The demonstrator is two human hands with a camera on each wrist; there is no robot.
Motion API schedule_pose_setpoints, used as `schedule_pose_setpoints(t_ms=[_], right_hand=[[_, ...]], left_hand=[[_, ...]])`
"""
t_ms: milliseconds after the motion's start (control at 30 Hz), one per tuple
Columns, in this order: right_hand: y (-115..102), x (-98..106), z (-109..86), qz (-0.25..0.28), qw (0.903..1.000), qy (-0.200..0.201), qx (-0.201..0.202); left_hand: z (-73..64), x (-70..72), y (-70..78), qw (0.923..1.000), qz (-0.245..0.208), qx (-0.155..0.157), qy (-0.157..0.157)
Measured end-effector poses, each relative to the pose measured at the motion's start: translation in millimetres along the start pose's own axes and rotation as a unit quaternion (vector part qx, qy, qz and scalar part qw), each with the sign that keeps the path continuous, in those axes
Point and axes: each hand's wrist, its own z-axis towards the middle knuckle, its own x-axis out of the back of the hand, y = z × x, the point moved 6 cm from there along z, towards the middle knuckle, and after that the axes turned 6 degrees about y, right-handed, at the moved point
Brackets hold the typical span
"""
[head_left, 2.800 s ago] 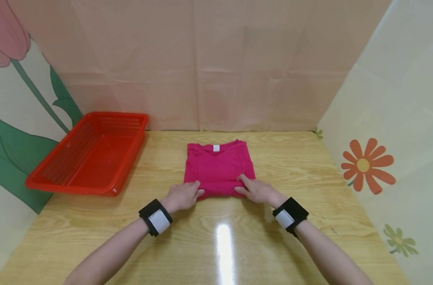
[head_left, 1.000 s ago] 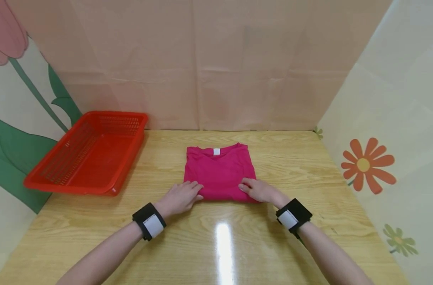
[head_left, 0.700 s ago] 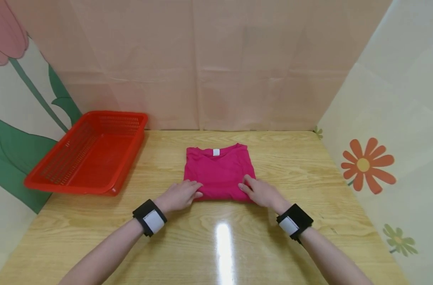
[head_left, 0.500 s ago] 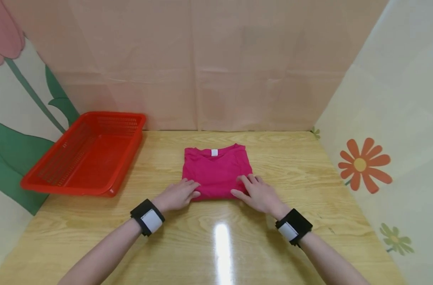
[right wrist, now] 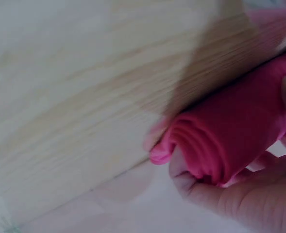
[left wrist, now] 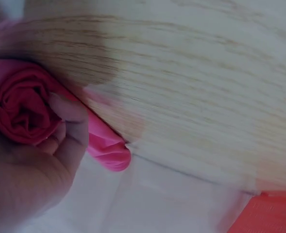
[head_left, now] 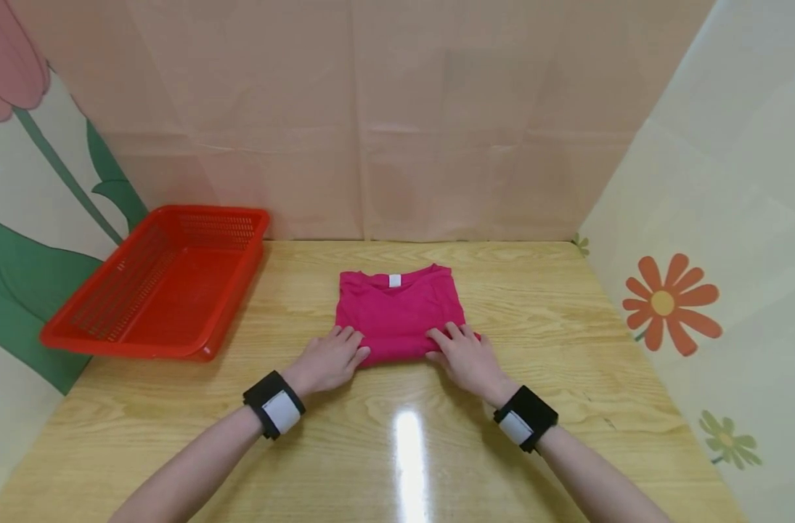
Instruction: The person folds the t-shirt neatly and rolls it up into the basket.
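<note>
A pink shirt (head_left: 397, 309) lies on the table, its neckline with a white tag at the far side and its near part rolled up. My left hand (head_left: 328, 361) grips the left end of the roll; in the left wrist view the fingers curl round the spiral end (left wrist: 24, 107) of the fabric. My right hand (head_left: 469, 361) holds the right end, with a bit of cloth showing past the fingers. Seen from the right wrist, stacked fabric layers (right wrist: 201, 145) show at that end, thumb on the near side of the roll and fingers bent round it.
A red plastic basket (head_left: 194, 290) with perforated sides stands at the left of the wooden table (head_left: 534, 290). A pinkish sheet (head_left: 397, 131) hangs behind the table's far edge, and flower-printed sheets (head_left: 698, 218) line the sides.
The shirt has shifted slightly toward me since the earliest frame. My right hand spread its fingers about half a second ago and now wraps the roll's right end again. My left hand stays nearly in place.
</note>
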Motion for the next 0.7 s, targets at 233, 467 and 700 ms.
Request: schedule_pose_setpoints(t_ms=[233,467,700], right_hand=[[5,-6,9.2,0.032,0.9988,-0.037,0.005],[9,-10,17.1,0.061,0.996,-0.065,-0.001],[17,-12,27.2,0.102,0.9909,-0.087,-0.012]], left_hand=[[-5.4,0.6,11.6,0.9939,0.085,-0.029,0.064],[-4.8,2.2,19.7,0.9875,0.122,-0.034,0.094],[-4.5,-1.8,24.0,0.9847,0.148,-0.018,0.09]])
